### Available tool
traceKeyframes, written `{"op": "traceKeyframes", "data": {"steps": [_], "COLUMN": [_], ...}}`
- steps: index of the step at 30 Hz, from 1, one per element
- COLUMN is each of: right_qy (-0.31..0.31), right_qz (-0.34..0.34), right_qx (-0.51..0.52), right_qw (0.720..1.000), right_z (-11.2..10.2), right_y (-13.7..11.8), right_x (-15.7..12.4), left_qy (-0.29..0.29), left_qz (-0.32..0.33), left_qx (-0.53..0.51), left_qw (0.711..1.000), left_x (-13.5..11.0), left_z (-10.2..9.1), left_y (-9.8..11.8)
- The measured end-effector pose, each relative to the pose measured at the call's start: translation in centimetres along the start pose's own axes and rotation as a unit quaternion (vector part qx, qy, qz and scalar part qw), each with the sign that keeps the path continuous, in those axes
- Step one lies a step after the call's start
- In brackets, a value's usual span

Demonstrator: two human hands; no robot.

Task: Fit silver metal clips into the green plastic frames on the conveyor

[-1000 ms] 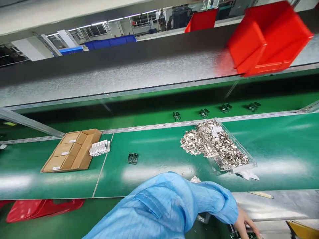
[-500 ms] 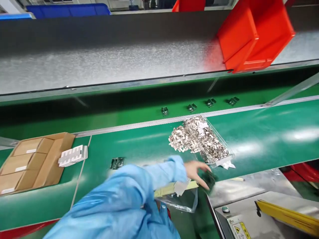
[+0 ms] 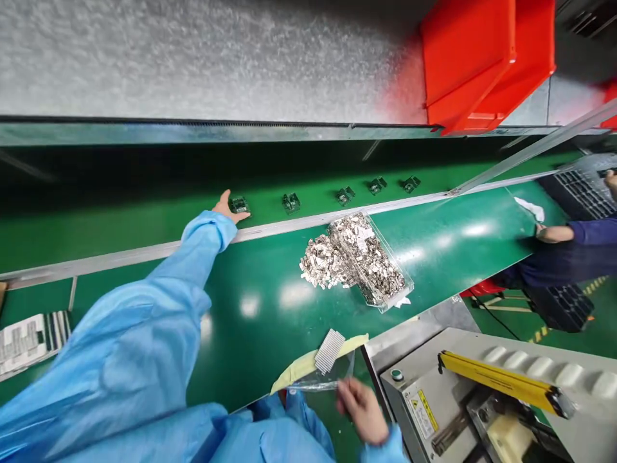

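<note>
My left hand (image 3: 230,207) reaches across to the far green strip. Its thumb and fingers close around the edges of a small green circuit board (image 3: 239,205) lying there. To its right, several similar boards (image 3: 291,203) lie spaced in a row. My right hand (image 3: 362,410) is low, beside the machine, with its fingers curled and slightly blurred. Whether anything is in them is hidden. Just above it, a clear plastic bag (image 3: 321,384) with a yellow strip (image 3: 296,371) hangs at the table edge. A ridged white sheet (image 3: 330,351) lies over that strip.
A heap of small metal parts (image 3: 321,262) spills beside a clear tray (image 3: 409,286) filled with them. White cards (image 3: 22,344) lie at left. A red bin (image 3: 470,64) stands on the metal shelf. The machine (image 3: 409,386) occupies the lower right. Another person's sleeve (image 3: 595,236) shows at far right.
My left hand has moved from beside the machine, where it held a blurred dark green piece, to the far strip. My right hand has come into view. The camera view has turned right.
</note>
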State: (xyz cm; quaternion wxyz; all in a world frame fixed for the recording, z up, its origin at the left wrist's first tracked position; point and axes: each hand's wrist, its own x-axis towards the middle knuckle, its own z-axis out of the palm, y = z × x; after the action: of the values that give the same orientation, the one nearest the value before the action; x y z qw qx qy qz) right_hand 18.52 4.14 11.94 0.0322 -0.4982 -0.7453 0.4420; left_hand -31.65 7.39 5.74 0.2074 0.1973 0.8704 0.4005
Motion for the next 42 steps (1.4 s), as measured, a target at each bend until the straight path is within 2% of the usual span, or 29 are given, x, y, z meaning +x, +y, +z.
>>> {"op": "traceKeyframes", "data": {"steps": [3, 5, 7, 9, 10, 11, 13, 15, 17, 21, 23, 26, 30, 33, 37, 39, 42], "right_qy": [0.033, 0.079, 0.109, 0.122, 0.125, 0.127, 0.127, 0.118, 0.108, 0.110, 0.113, 0.118, 0.119, 0.078, 0.032, 0.027, 0.012], "right_qz": [-0.022, -0.008, 0.011, 0.027, 0.033, 0.040, 0.055, 0.065, 0.070, 0.086, 0.098, 0.105, 0.092, 0.079, 0.065, 0.061, 0.050], "right_qx": [-0.039, -0.066, -0.095, -0.118, -0.130, -0.140, -0.161, -0.178, -0.189, -0.193, -0.180, -0.129, 0.005, 0.139, 0.278, 0.336, 0.436], "right_qw": [0.998, 0.995, 0.989, 0.985, 0.983, 0.981, 0.977, 0.975, 0.973, 0.971, 0.972, 0.979, 0.989, 0.984, 0.958, 0.940, 0.898], "right_z": [0.8, 1.7, 2.5, 3.1, 3.3, 3.4, 3.4, 3.3, 3.2, 3.3, 3.5, 3.7, 3.9, 4.2, 4.2, 3.6, 2.3], "right_y": [-0.5, -0.5, -0.3, -0.2, -0.1, -0.2, -0.3, -0.6, -0.9, -1.7, -2.1, -2.9, -4.5, -5.8, -6.8, -7.0, -6.9], "right_x": [6.6, 12.2, 16.6, 19.2, 19.9, 20.3, 20.7, 21.0, 21.0, 21.0, 21.1, 20.7, 17.9, 13.6, 7.5, 5.0, 2.1], "left_qy": [0.004, 0.024, 0.090, 0.172, 0.191, 0.194, 0.137, 0.059, -0.001, -0.078, -0.084, -0.056, -0.021, -0.048, -0.132, -0.163, -0.195], "left_qz": [0.026, 0.091, 0.143, 0.131, 0.112, 0.091, 0.066, 0.058, 0.057, 0.055, 0.047, 0.022, -0.009, -0.017, 0.002, 0.001, -0.036], "left_qx": [-0.028, -0.068, -0.074, -0.052, -0.033, -0.010, 0.041, 0.079, 0.089, 0.045, 0.025, -0.004, -0.088, -0.195, -0.318, -0.378, -0.468], "left_qw": [0.999, 0.993, 0.983, 0.975, 0.975, 0.977, 0.988, 0.993, 0.994, 0.994, 0.995, 0.998, 0.996, 0.979, 0.939, 0.911, 0.861], "left_x": [-3.9, -8.7, -14.6, -20.7, -23.5, -25.9, -29.2, -30.4, -30.0, -27.7, -27.1, -27.1, -27.8, -28.4, -30.2, -31.5, -33.3], "left_z": [-2.4, -5.5, -8.8, -11.4, -12.2, -12.6, -12.5, -11.7, -10.7, -9.2, -8.9, -8.6, -7.0, -4.1, 0.6, 2.4, 3.9], "left_y": [-1.1, -2.7, -5.4, -9.0, -11.0, -12.9, -16.4, -19.1, -20.7, -21.4, -21.2, -20.6, -18.0, -14.0, -6.6, -3.1, 1.2]}}
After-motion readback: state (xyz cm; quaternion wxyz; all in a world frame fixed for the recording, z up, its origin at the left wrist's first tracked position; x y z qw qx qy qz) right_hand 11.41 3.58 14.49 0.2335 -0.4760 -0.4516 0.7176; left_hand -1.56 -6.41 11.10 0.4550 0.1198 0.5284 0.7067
